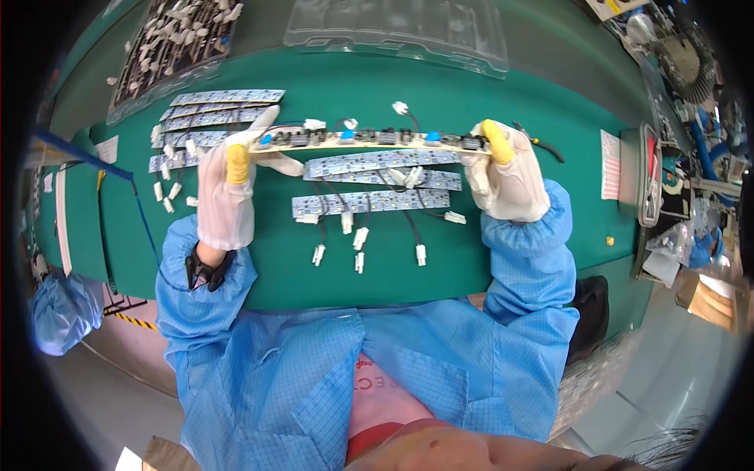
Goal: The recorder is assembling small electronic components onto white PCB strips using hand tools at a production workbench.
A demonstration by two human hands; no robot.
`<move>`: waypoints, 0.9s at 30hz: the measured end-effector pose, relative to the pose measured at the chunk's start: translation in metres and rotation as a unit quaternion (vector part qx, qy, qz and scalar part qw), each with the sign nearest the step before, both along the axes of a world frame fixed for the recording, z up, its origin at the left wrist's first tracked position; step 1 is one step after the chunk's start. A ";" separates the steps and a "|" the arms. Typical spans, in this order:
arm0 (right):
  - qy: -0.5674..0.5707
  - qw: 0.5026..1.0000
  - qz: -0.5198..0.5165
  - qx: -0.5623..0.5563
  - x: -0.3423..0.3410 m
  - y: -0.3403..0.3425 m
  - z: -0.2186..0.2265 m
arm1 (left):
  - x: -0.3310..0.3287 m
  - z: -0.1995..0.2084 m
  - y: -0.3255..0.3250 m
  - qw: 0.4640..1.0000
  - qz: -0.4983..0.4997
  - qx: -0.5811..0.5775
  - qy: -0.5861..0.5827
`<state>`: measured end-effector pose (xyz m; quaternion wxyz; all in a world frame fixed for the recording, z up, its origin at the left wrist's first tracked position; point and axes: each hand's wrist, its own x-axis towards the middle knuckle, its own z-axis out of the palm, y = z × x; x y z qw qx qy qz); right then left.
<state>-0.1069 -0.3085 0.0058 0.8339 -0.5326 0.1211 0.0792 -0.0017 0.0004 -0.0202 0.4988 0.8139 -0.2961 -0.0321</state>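
A long narrow circuit board (375, 140) with black and blue components along it is held up level, edge toward me, above the table. My left hand (224, 177), in a white glove with a yellow fingertip, is closed on its left end. On the right end, my right hand (514, 177) grips it in a similar glove. Beneath and nearer to me lie several LED strip boards (369, 204) with dark wires and white connectors (360, 238). A black wrist strap (206, 271) circles my left wrist.
More LED boards (224, 98) lie fanned at the left. A tray (126, 98) of wired parts stands at the far left, and a clear plastic tray (397, 35) at the back. Pliers (547, 149) lie beyond my right hand. A blue coiled cord (82, 155) hangs left.
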 end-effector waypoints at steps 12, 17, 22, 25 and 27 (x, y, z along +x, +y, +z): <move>-0.148 0.977 0.015 -0.150 0.002 0.008 0.001 | 0.018 0.051 0.004 0.960 0.073 -0.211 0.172; -0.151 0.979 0.022 -0.137 0.001 0.010 0.005 | 0.126 0.028 0.094 0.991 0.133 0.030 0.000; -0.148 0.978 0.023 -0.143 0.003 0.008 0.002 | 0.120 0.024 0.061 0.846 0.238 0.373 -0.299; -0.123 0.979 0.039 -0.158 0.005 0.008 0.002 | 0.117 0.010 0.038 0.949 -0.043 0.161 -0.266; -0.119 0.973 0.060 -0.188 0.007 0.008 0.001 | 0.106 0.012 0.044 0.943 -0.068 0.241 -0.219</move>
